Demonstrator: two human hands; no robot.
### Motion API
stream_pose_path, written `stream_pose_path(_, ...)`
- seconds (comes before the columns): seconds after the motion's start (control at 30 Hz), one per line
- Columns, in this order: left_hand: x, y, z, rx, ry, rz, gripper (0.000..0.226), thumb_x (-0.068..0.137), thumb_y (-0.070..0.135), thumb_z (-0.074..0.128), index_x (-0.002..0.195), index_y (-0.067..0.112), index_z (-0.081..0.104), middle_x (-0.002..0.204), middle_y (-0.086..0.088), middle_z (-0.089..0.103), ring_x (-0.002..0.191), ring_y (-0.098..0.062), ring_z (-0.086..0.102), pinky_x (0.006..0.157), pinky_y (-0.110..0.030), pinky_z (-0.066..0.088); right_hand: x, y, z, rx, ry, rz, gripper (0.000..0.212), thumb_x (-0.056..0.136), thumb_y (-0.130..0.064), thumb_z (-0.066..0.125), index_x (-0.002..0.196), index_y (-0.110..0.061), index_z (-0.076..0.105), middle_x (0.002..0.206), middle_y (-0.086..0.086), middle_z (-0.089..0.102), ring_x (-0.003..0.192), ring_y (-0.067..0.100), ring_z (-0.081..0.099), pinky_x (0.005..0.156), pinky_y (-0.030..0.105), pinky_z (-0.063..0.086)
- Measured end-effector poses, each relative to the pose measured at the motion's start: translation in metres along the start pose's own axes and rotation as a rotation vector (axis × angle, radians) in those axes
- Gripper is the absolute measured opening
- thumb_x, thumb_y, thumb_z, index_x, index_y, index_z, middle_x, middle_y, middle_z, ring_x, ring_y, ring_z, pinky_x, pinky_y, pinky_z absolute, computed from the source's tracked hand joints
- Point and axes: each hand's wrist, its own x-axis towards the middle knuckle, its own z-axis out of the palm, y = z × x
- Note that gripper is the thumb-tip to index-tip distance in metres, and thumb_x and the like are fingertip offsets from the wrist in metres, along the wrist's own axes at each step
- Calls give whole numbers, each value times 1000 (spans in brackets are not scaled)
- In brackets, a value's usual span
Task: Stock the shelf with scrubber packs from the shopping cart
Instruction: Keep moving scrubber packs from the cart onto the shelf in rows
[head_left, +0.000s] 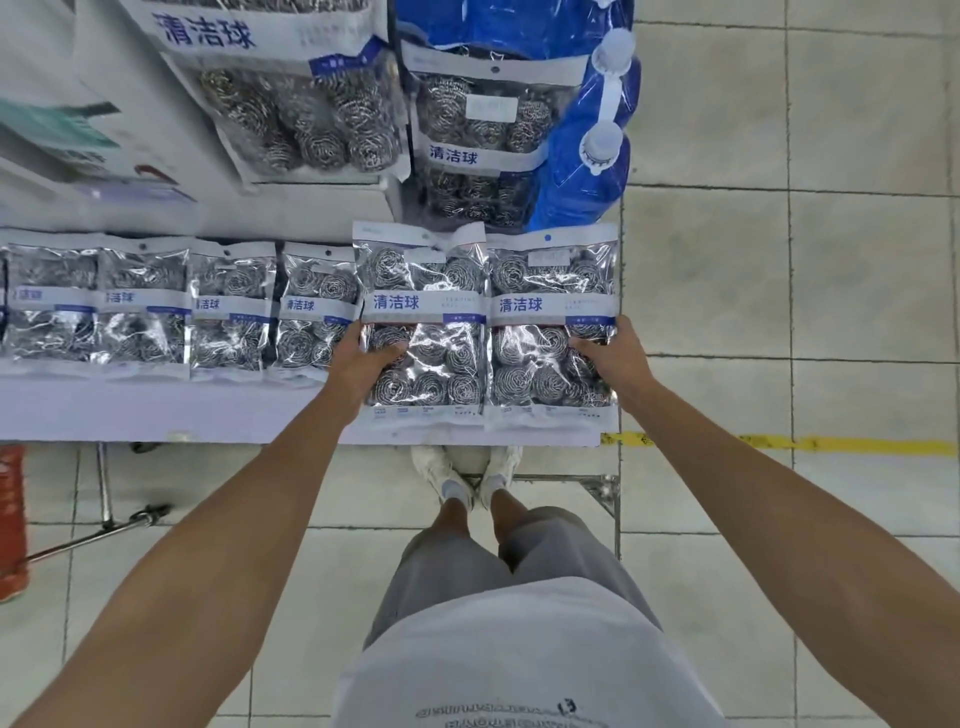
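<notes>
Your left hand (366, 358) grips the left edge of a clear plastic scrubber pack filled with coiled steel-wool balls and crossed by a white band with blue characters (422, 327), thumb on its front and fingers curled behind. Your right hand (610, 353) holds the right edge of a second, matching scrubber pack (550, 332) the same way. The two packs stand side by side, touching along their inner edges, at the right end of the white shelf board (156, 410).

To your left, a row of four smaller scrubber packs (182, 306) stands along the same shelf, the nearest one just beside your left hand's pack and partly tucked behind it. Above, on the next level, a large scrubber bag (306, 104) leans forward, and another pack (478, 145) hangs beside it. Blue liquid refill pouches with white caps (587, 156) crowd the upper right corner, just behind your right pack's top edge.

Below the shelf you see your white shoes (462, 473), a grey metal frame (605, 493) near them, a yellow floor tape line (831, 444) on the pale tiles and a red object (11, 519) at the far left edge. The shopping cart cannot be identified.
</notes>
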Motion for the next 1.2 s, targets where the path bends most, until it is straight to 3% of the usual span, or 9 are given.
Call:
stream_pose_path(0.27,-3,-8,-4,46,-10,47,76,81,24,89,144,22,46,129,-4,63,110,-29,69,98,-52,57,-24,-1,-4,-225,44,-76,62,91,-24,75,142,-8,43,113,2,53,98,22,57,80,32,46)
stream_pose_path(0.4,-27,0,-8,164,5,160,61,89,21,81,142,14,51,128,-6,63,117,-25,60,102,-39,50,-46,-7,-10,-392,36,-158,54,91,-31,70,139,-15,51,128,6,55,112,25,57,93,39,50)
stream_pose_path(0.5,-53,0,-20,275,1,222,50,88,38,81,127,17,58,116,-4,67,110,-23,63,87,-22,50,-65,-18,-6,-581,-21,-279,47,95,-37,59,136,-14,54,130,11,55,112,28,57,92,42,52)
stream_pose_path(0.6,-82,1,-37,386,34,255,65,90,56,72,143,24,53,136,-6,60,125,-27,57,101,-40,51,-90,-43,8,-785,-135,-489,46,102,-33,54,142,-9,52,138,15,54,121,33,55,94,44,51)
stream_pose_path(0.7,-117,-3,-53,462,148,249,52,103,37,59,150,17,48,148,-12,49,131,-30,52,106,-41,45,-110,-74,32,-889,-259,-645,51,104,-40,49,147,-12,48,145,11,52,125,31,56,101,45,50)
stream_pose_path(0.87,-175,-33,-85,417,430,158,61,107,41,49,157,8,39,160,-16,41,147,-31,39,120,-43,34,-145,-119,94,-950,-489,-865,52,94,-55,43,141,-35,46,143,-3,52,119,21,61,93,45,58)
stream_pose_path(0.93,-196,-48,-99,343,542,95,63,107,46,46,157,8,41,161,-15,39,147,-31,39,120,-43,34,-167,-136,121,-1026,-515,-1002,51,100,-47,48,148,-29,43,148,-2,50,129,21,54,103,43,51)
stream_pose_path(1.07,-241,-84,-126,313,729,81,48,104,49,43,134,15,60,124,-8,63,116,-31,60,94,-41,51,-214,-159,177,-1114,-591,-1237,60,103,-53,42,152,-20,41,154,3,47,137,24,46,112,39,41)
stream_pose_path(1.2,-279,-125,-147,262,919,15,44,104,38,53,133,6,61,127,-14,64,118,-32,59,97,-41,49,-260,-167,231,-1134,-683,-1409,57,105,-54,39,152,-23,42,153,-4,46,139,22,44,112,40,39)
